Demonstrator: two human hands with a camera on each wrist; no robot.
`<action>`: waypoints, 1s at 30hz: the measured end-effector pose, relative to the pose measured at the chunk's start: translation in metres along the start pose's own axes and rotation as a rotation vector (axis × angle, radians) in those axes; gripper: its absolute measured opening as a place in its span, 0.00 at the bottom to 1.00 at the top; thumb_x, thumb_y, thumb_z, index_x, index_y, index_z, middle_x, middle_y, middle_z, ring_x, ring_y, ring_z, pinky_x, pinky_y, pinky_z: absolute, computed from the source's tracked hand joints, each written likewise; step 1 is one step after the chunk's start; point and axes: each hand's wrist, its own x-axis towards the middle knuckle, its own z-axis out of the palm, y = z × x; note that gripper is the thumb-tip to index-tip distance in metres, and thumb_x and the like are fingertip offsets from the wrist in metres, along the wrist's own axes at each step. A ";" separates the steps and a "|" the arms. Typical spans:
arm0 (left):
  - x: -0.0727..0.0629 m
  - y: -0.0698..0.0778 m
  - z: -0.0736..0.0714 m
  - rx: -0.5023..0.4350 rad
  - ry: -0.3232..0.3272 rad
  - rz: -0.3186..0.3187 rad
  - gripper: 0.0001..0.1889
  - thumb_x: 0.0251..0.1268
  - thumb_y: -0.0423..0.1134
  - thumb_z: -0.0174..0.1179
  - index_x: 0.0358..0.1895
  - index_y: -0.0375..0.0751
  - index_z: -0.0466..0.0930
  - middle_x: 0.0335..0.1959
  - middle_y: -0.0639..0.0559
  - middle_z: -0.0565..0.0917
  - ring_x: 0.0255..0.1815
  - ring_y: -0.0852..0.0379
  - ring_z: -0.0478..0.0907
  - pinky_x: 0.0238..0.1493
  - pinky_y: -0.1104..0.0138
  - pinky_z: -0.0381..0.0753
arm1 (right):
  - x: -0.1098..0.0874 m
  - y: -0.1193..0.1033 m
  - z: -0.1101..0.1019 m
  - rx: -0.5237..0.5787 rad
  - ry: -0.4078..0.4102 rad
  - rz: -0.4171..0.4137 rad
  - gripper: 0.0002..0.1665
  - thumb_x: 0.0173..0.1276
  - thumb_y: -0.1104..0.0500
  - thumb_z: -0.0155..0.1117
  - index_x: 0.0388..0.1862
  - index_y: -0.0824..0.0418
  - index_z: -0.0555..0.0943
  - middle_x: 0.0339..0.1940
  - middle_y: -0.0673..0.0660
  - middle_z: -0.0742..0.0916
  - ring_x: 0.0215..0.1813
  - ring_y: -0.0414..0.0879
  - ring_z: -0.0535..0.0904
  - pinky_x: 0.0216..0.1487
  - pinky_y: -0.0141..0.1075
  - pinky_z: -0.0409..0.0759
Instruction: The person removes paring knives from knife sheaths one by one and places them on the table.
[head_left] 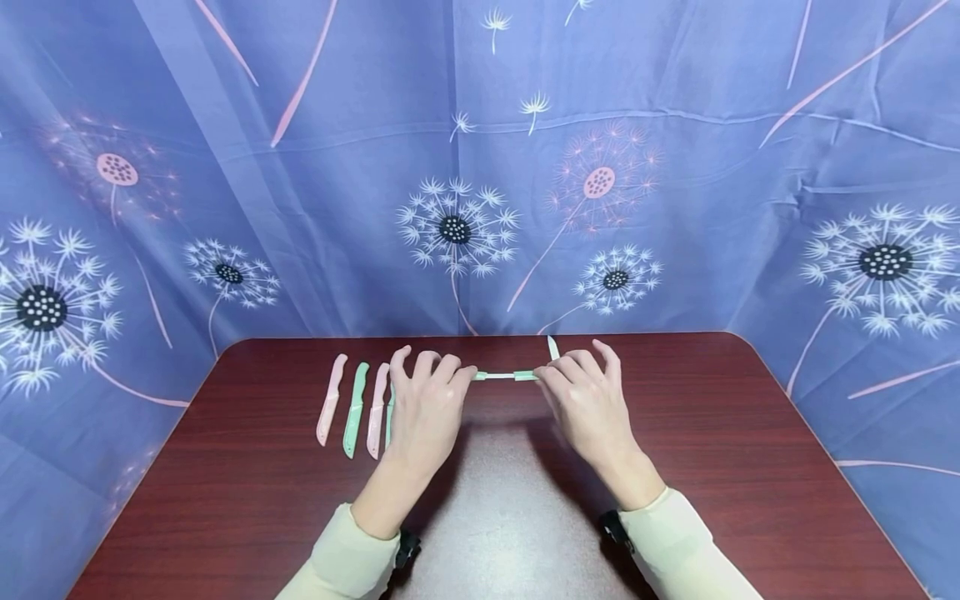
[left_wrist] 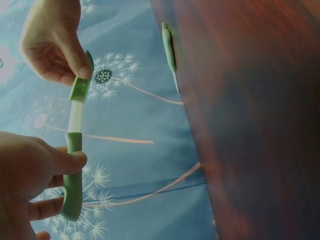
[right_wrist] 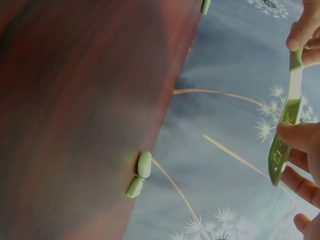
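My left hand point(head_left: 429, 404) pinches the green handle point(left_wrist: 73, 190) of a small knife, thumb on one side. Its pale blade point(head_left: 499, 376) spans the gap between both hands, held above the table. With thumb and fingers, my right hand point(head_left: 588, 400) grips the green sheath point(right_wrist: 285, 137), which covers the tip end of the blade; pale lettering shows on it. Another knife point(head_left: 553, 347) with a bare white blade lies behind my right hand, partly hidden. The left wrist view shows a knife with a green handle point(left_wrist: 169, 47) on the table.
Left of my left hand, several pink and green sheathed knives lie in a row, among them a pink one point(head_left: 332, 400) and a green one point(head_left: 356, 410); the last is partly hidden. Behind the dark red table point(head_left: 712, 433) hangs a blue dandelion-print cloth point(head_left: 360, 183).
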 end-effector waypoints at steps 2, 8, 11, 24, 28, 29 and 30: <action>0.000 -0.001 0.000 -0.006 0.005 -0.006 0.11 0.63 0.28 0.70 0.44 0.47 0.94 0.37 0.54 0.85 0.46 0.45 0.79 0.65 0.36 0.68 | 0.000 0.001 0.000 0.002 0.005 0.005 0.04 0.73 0.62 0.69 0.41 0.59 0.90 0.36 0.53 0.89 0.45 0.56 0.83 0.71 0.66 0.64; 0.001 -0.002 -0.001 -0.021 0.018 -0.009 0.10 0.63 0.28 0.71 0.43 0.46 0.94 0.37 0.53 0.86 0.46 0.45 0.80 0.65 0.36 0.67 | 0.000 0.003 -0.001 0.002 0.011 0.006 0.04 0.72 0.62 0.69 0.42 0.59 0.90 0.36 0.53 0.90 0.45 0.56 0.83 0.70 0.67 0.66; 0.001 -0.002 -0.002 -0.027 0.026 -0.013 0.10 0.63 0.28 0.71 0.43 0.46 0.94 0.37 0.53 0.86 0.45 0.45 0.80 0.65 0.36 0.68 | 0.000 0.004 0.000 0.003 0.017 0.008 0.04 0.72 0.62 0.69 0.42 0.59 0.90 0.36 0.53 0.90 0.45 0.56 0.83 0.69 0.67 0.66; 0.002 -0.003 -0.003 -0.015 0.024 -0.025 0.11 0.62 0.27 0.68 0.42 0.46 0.93 0.36 0.54 0.86 0.44 0.45 0.80 0.65 0.36 0.67 | -0.001 0.005 -0.002 0.008 0.007 0.028 0.05 0.74 0.61 0.68 0.42 0.59 0.90 0.37 0.53 0.90 0.46 0.56 0.82 0.71 0.67 0.64; 0.003 -0.004 -0.004 -0.011 0.023 -0.027 0.11 0.61 0.27 0.68 0.42 0.46 0.93 0.36 0.53 0.86 0.44 0.45 0.80 0.65 0.36 0.67 | -0.001 0.007 -0.002 0.006 0.013 0.030 0.05 0.73 0.61 0.69 0.42 0.60 0.90 0.37 0.53 0.90 0.45 0.56 0.82 0.69 0.68 0.65; 0.002 -0.004 -0.005 -0.011 0.020 -0.028 0.11 0.62 0.27 0.68 0.42 0.46 0.93 0.36 0.53 0.86 0.44 0.45 0.80 0.65 0.36 0.67 | -0.001 0.007 -0.002 0.006 0.014 0.031 0.05 0.73 0.61 0.69 0.42 0.60 0.90 0.37 0.53 0.90 0.45 0.56 0.82 0.69 0.68 0.66; 0.002 -0.004 -0.005 -0.012 0.017 -0.029 0.11 0.62 0.27 0.68 0.42 0.46 0.93 0.36 0.53 0.86 0.44 0.45 0.80 0.65 0.36 0.67 | -0.001 0.007 -0.002 0.006 0.013 0.032 0.05 0.73 0.61 0.70 0.42 0.60 0.90 0.37 0.53 0.90 0.45 0.56 0.82 0.69 0.68 0.66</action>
